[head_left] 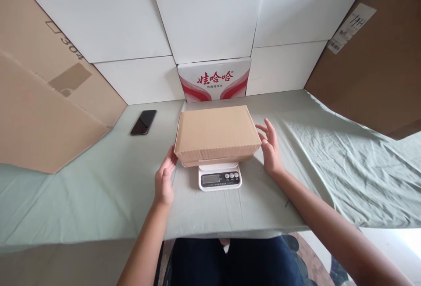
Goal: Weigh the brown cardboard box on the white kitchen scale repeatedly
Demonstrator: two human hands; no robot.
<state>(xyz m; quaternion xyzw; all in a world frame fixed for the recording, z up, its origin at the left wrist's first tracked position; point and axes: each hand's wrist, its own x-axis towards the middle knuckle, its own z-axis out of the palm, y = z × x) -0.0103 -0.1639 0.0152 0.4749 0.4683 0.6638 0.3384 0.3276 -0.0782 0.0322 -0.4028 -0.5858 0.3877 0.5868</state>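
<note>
A closed brown cardboard box (217, 132) lies flat on a small white kitchen scale (219, 179), whose display and buttons show below the box's front edge. My left hand (164, 180) is at the box's lower left corner, fingers apart, fingertips touching or nearly touching the box. On the other side, my right hand (270, 148) hovers beside the right end of the box with spread fingers, just off the cardboard. Neither hand grips anything.
A pale green cloth (98, 189) covers the table. A black phone (144, 122) lies at the back left. Behind the scale stands a white and red printed carton (214, 80). Large brown cardboard sheets (42, 97) lean at left and right (371, 66); white panels form the back.
</note>
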